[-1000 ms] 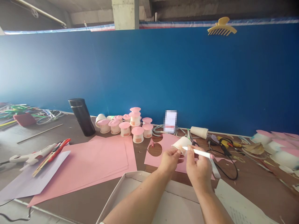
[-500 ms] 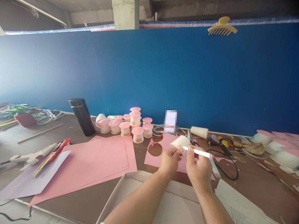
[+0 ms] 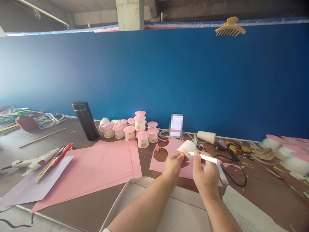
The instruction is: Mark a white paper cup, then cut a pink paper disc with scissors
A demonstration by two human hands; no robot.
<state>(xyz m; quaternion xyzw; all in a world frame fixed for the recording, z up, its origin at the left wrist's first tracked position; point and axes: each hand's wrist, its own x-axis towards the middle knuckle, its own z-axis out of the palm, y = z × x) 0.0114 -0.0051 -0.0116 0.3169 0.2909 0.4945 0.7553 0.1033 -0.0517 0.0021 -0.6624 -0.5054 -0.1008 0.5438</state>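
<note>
My left hand [image 3: 174,162] grips a white paper cup [image 3: 187,146] by its rim, the cup tilted on its side. A light orange patch shows on the cup's wall near my fingers. My right hand [image 3: 206,170] is closed around a white marker [image 3: 208,158] with a pink end, its tip against or very near the cup's wall. Beneath the cup lies a pink sheet [image 3: 156,165] with round holes cut out. Several finished-looking cups with pink paper disc tops [image 3: 142,135] stand behind to the left, some stacked.
An open cardboard tray [image 3: 188,201] lies under my forearms. Pink sheets [image 3: 96,164], a glue gun [image 3: 36,161], a utility knife [image 3: 54,161] and a black flask [image 3: 85,120] are left. Stacked cups [image 3: 206,137], black cable [image 3: 241,180] and more cups [image 3: 295,164] are right.
My left hand's fingers have shifted slightly on the cup, and more of the orange patch shows. The marker in my right hand stays in nearly the same place.
</note>
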